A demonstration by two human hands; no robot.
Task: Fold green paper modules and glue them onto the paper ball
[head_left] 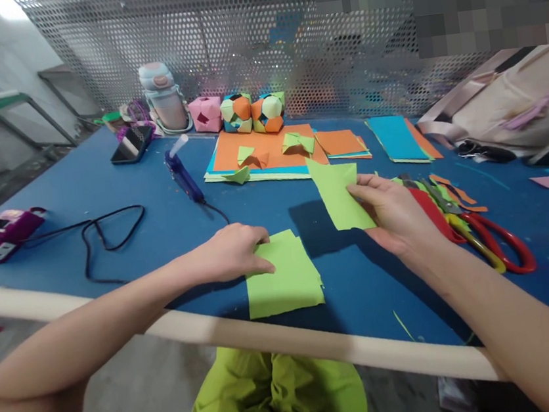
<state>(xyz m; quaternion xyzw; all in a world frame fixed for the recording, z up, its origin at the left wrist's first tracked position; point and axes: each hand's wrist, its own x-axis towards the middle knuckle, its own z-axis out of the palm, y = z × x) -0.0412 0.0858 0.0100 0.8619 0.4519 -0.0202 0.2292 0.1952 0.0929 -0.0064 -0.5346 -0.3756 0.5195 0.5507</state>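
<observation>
Pinched between the thumb and fingers of my right hand (397, 212), a lime-green, roughly rectangular paper sheet (337, 195) tilts above the blue tabletop (264, 200), its shadow falling below, while my left hand (233, 254) rests its thumb on a flat stack of lime-green, squarish paper (286, 284), forefinger parted from thumb and no firm grasp showing from my remote post. The stack lies near the cream, tube-shaped front edge (269, 333). I judge the thin sheet most at risk: too hard a squeeze could crease it, too loose a hold could let it slip. A sideways drag of my left thumb might skew the stack, whose right side looks uneven. With my left forearm close to the thin black cord (216, 211), a snag could tug the blue-purple plastic glue gun (184, 176). A wide sweep of my right arm might knock the scissors with red and yellow handles (526, 264) beside it. Against the perforated metal screen (236, 45), a pastel blue-and-pink lidded bottle (166, 102) stands closed, contents unseen, next to a pink folded-paper cube (206, 113) whose dark opening tells me nothing of its inside. At far right, a beige fabric bag (494, 91) likewise hides whatever it carries.
</observation>
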